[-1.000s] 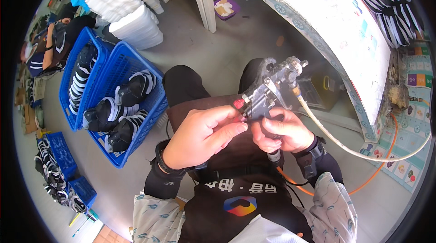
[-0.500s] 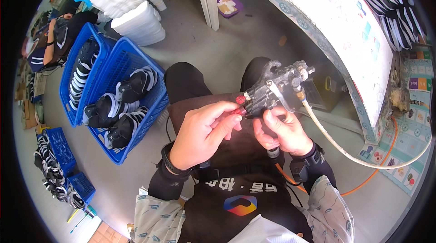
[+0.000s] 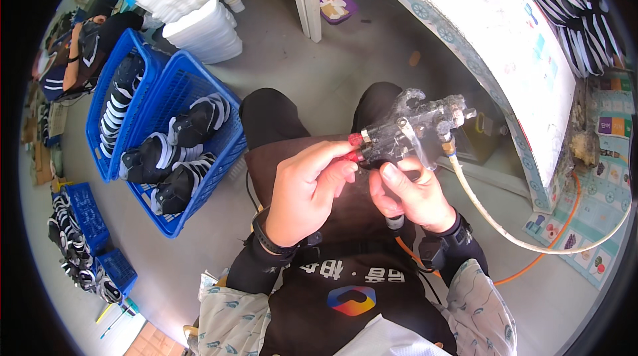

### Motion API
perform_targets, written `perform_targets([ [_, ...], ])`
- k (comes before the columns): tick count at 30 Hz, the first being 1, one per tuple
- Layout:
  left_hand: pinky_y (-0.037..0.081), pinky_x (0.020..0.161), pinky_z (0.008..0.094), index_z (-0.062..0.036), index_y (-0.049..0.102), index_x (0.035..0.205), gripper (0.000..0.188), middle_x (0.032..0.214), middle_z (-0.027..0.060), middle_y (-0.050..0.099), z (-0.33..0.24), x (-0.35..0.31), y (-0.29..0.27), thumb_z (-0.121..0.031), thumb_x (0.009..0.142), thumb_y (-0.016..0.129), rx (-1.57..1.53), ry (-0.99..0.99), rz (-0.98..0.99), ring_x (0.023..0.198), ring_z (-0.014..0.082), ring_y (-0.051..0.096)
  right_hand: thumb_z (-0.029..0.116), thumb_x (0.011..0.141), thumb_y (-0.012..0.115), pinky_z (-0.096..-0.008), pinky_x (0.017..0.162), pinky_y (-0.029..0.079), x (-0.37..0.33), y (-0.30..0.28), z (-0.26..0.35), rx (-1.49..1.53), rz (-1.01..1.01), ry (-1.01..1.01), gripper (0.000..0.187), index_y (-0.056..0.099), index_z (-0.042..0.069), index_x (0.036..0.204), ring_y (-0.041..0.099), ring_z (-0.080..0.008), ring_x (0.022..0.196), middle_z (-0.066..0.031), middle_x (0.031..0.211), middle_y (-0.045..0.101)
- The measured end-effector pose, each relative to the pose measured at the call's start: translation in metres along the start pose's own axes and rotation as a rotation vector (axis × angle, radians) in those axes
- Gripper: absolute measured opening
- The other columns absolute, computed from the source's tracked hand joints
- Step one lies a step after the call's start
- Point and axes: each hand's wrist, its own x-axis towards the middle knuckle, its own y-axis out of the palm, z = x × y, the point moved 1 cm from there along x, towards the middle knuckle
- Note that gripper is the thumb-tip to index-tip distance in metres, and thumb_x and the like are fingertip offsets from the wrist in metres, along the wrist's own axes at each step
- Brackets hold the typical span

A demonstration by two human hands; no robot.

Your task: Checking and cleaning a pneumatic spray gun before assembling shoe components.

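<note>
A worn, residue-coated spray gun (image 3: 407,135) is held over my lap, its nozzle end pointing to the right. My right hand (image 3: 419,200) is closed round its handle, thumb on top; a dark hose fitting (image 3: 395,223) shows below that fist. With the fingertips of my left hand (image 3: 299,186) I pinch the lower red knob (image 3: 352,156) at the back of the gun. A second red knob (image 3: 357,139) sits just above, free of my fingers. From the gun's front underside a whitish hose (image 3: 508,236) curves away to the right.
Left of my knees stand blue baskets (image 3: 199,206) holding black and white shoes (image 3: 179,183). Behind them rise white stacked sheets (image 3: 203,33). A white-topped table (image 3: 492,23) curves along the right. An orange hose (image 3: 525,275) crosses at lower right. Another person (image 3: 73,63) sits far left.
The spray gun has shifted slightly right and turned a little in my hands. My left fingers stay on the lower red knob, and the upper one shows more clearly.
</note>
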Motion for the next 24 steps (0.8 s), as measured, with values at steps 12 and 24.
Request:
perform_targets([
  [12,0.057,0.074,0.031,0.0026,0.068,0.123,0.035,0.095,0.0159,0.071,-0.002,0.011,0.009,0.013,0.091,0.065,0.373,0.329,-0.214,0.08,0.0236,0.073,0.032,0.113,0.051,-0.0267,0.045,0.031,0.01,0.002,-0.003,0.053,-0.065,-0.007,0.042,0.064,-0.003,0.095,0.04,-0.01,0.048,-0.0031,0.061,0.049],
  [24,0.06,0.074,0.0356,0.0068,0.072,0.117,0.035,0.106,0.017,0.072,-0.003,0.021,-0.007,0.006,0.082,0.072,0.721,0.682,-0.145,0.089,0.0292,0.074,0.032,0.113,0.051,-0.0268,0.043,0.028,0.015,0.005,-0.002,0.148,-0.068,0.043,0.042,0.063,-0.002,0.093,0.037,-0.0094,0.045,-0.0035,0.057,0.048],
])
